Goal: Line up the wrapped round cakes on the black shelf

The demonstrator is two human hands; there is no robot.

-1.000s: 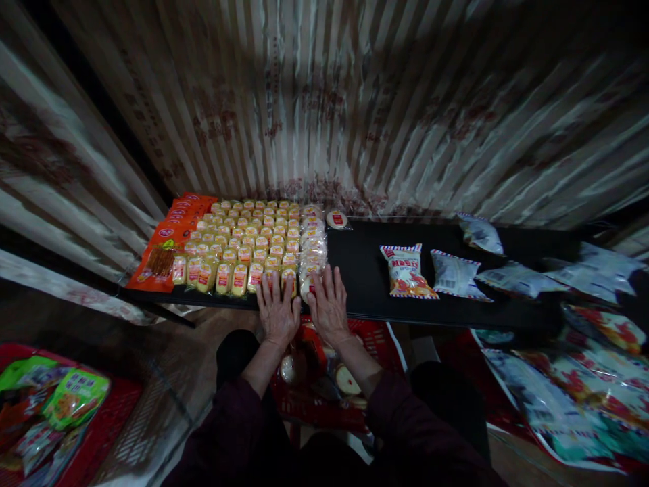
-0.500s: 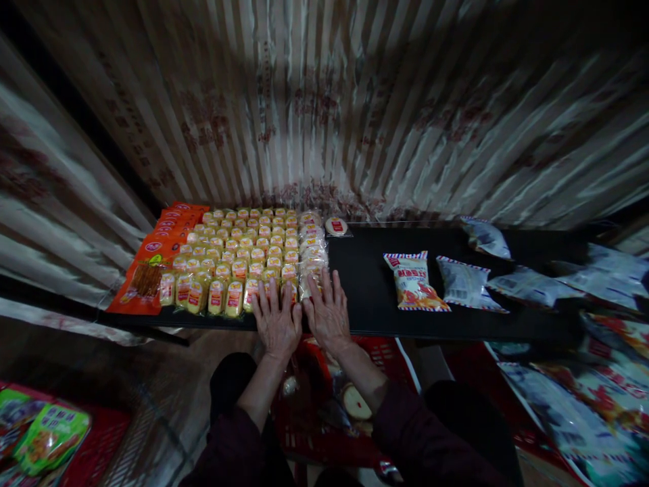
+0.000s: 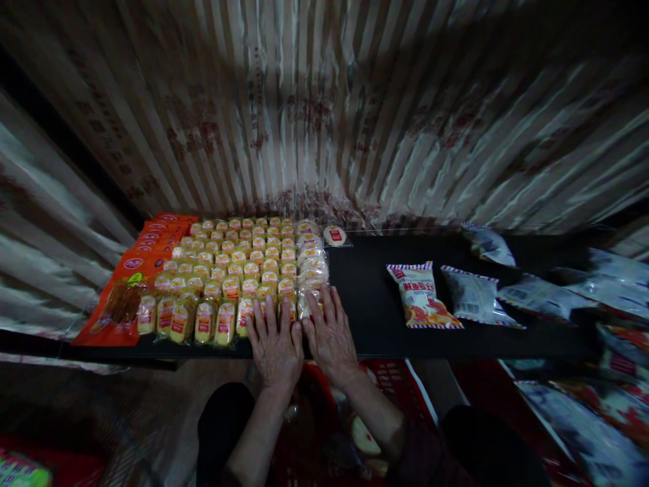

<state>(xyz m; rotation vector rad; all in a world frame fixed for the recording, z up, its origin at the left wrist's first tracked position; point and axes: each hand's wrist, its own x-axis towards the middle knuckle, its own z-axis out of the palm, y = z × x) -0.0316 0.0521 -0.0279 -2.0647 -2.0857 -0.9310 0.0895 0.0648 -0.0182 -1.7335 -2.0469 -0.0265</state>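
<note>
My left hand [image 3: 274,345] lies flat, fingers spread, on the near end of the rows of small yellow wrapped snacks [image 3: 228,270] laid out on the black shelf [image 3: 375,304]. My right hand [image 3: 330,335] rests flat beside it, fingers stretched over the nearest packet in a column of clear-wrapped round cakes [image 3: 311,257]. Both hands are side by side at the shelf's front edge and hold nothing.
Orange snack packs [image 3: 134,277] line the left end. One round cake [image 3: 335,236] sits apart at the back. A red-striped bag [image 3: 422,295] and silvery bags [image 3: 476,296] lie to the right. A red basket [image 3: 385,379] is below; striped curtain behind.
The view has tilted and drifted, so the shelf sits lower in the frame. Both hands stay flat on the packets at the front edge, shifted slightly with the view.
</note>
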